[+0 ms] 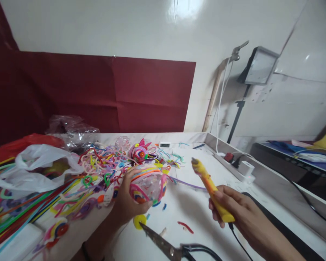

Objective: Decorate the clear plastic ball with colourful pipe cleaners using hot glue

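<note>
My left hand (pixel 129 197) is closed round a clear plastic ball (pixel 152 186) wrapped with pink, orange and blue pipe cleaners and coiled coloured discs. In my right hand (pixel 228 203) is a yellow hot glue pen (pixel 210 185), its dark nozzle angled up and to the left and a black cord running from its rear end. A gap separates the nozzle from the ball. Below the ball, a pair of black-handled scissors (pixel 172 250) lies with its tip over a yellow coiled disc (pixel 139 222).
A second decorated ball (pixel 139 154) stands among heaped pipe cleaners (pixel 97 161). At left are a white plastic bag (pixel 43 166) and long pipe cleaner bundles (pixel 29 206). A power strip (pixel 233 168) runs along the right ledge. A red scrap (pixel 186 227) lies on the table.
</note>
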`<state>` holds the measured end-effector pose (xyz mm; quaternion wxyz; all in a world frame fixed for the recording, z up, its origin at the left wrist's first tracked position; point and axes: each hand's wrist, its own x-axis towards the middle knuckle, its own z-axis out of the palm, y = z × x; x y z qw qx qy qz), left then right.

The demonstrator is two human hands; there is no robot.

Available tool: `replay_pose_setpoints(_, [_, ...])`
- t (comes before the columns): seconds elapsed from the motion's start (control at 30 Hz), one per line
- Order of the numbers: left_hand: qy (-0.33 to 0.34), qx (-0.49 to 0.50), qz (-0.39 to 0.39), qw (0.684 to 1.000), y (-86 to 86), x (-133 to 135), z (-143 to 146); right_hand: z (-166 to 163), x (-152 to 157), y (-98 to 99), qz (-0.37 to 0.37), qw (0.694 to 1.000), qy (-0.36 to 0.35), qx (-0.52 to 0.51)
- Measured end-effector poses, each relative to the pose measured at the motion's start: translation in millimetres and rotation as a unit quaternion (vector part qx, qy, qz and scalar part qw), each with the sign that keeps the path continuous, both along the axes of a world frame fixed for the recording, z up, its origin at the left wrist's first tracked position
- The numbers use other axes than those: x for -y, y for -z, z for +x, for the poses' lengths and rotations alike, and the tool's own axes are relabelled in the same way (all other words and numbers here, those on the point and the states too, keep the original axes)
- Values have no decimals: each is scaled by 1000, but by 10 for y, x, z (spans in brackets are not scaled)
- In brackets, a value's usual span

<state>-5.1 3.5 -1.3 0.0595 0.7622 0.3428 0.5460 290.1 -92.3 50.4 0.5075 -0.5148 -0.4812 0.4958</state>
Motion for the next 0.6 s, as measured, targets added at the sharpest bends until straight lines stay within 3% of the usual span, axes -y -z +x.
replay_pose_setpoints(0.23, [80,-6,10,997,-19,95,-3,-216,173,-226,38,978,12,-205])
replay_pose_setpoints(0.37, [102,-12,16,995,-57,164,8,-260,140,-225,41,976,-5,-216])
replay_pose_setpoints(0.6, [128,-23,28,991,-101,263,39,-413,-6,-59,51,980,-29,-191])
